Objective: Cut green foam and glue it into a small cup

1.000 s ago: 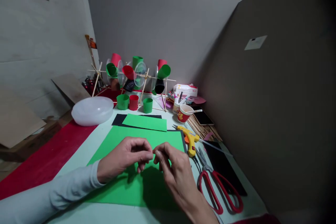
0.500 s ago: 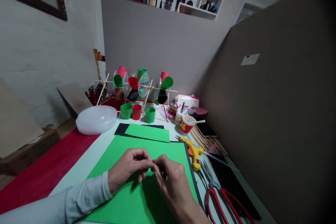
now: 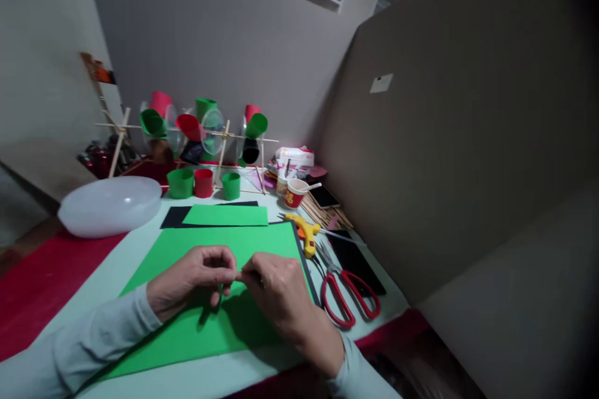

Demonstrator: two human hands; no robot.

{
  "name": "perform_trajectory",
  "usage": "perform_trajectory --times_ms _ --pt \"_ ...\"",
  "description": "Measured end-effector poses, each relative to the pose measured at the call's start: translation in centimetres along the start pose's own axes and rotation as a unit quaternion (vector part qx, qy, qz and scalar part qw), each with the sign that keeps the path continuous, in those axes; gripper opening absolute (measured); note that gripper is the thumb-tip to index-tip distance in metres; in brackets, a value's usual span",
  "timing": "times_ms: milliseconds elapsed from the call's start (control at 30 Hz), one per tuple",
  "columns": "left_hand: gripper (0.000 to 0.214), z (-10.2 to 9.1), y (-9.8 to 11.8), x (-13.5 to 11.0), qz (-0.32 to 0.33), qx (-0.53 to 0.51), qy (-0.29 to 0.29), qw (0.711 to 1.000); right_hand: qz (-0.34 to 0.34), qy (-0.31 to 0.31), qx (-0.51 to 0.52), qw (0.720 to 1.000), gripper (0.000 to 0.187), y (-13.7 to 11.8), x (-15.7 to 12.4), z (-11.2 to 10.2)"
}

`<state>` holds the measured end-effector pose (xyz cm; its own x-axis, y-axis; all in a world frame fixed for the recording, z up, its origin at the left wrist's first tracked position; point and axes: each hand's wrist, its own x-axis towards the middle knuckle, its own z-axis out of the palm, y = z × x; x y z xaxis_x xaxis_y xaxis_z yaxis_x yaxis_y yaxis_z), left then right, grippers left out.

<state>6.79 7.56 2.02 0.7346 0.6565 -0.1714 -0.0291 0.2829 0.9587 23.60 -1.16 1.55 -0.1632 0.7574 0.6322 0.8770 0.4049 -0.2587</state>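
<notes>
My left hand (image 3: pixel 194 274) and my right hand (image 3: pixel 276 290) meet fingertip to fingertip just above a large green paper sheet (image 3: pixel 178 324) on the table. Both hands are closed in a pinch. Whatever is between the fingertips is too small to make out. Red-handled scissors (image 3: pixel 346 296) lie just right of my right hand, and a yellow glue gun (image 3: pixel 304 234) lies beyond them.
A smaller green sheet (image 3: pixel 227 215) on black paper lies further back. Behind it stand three small paper cups (image 3: pixel 203 182), a stick-and-cup model (image 3: pixel 203 128), a red paper cup (image 3: pixel 294 193) and a white plastic bowl (image 3: pixel 110 206) at left. A brown board wall (image 3: pixel 444 137) closes the right side.
The camera has swung right and down, so the scene has shifted left. My hands stay pinched together over the green sheet, at about the same spot.
</notes>
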Motion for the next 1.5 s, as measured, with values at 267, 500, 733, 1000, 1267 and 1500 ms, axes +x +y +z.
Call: perform_trajectory --times_ms 267,500,733,1000,1267,1500 --pt "0.04 -0.4 -0.1 -0.4 -0.052 0.021 -0.109 0.992 -0.048 -0.015 0.048 0.998 0.028 -1.0 -1.0 -1.3" --pt "0.042 0.2 0.4 -0.9 -0.055 0.042 -0.141 0.988 -0.058 -0.001 0.071 0.996 0.029 -1.8 -1.5 -2.0" --pt "0.04 0.6 0.1 -1.2 -0.024 0.086 -0.12 0.989 -0.026 0.02 0.063 0.997 0.03 -1.2 -2.6 -1.5" --pt "0.025 0.8 -0.1 -1.6 0.05 0.136 -0.122 0.982 0.017 0.067 0.043 0.997 0.038 -1.0 -3.6 -1.5" --pt "0.012 0.7 -1.4 -1.7 0.001 0.07 -0.167 0.984 0.08 0.097 -0.047 0.991 0.026 2.7 -7.5 -4.6" --pt "0.012 1.4 -0.8 -2.5 -0.051 0.065 -0.212 0.974 0.207 0.065 -0.187 0.958 0.028 5.4 -9.5 -6.3"
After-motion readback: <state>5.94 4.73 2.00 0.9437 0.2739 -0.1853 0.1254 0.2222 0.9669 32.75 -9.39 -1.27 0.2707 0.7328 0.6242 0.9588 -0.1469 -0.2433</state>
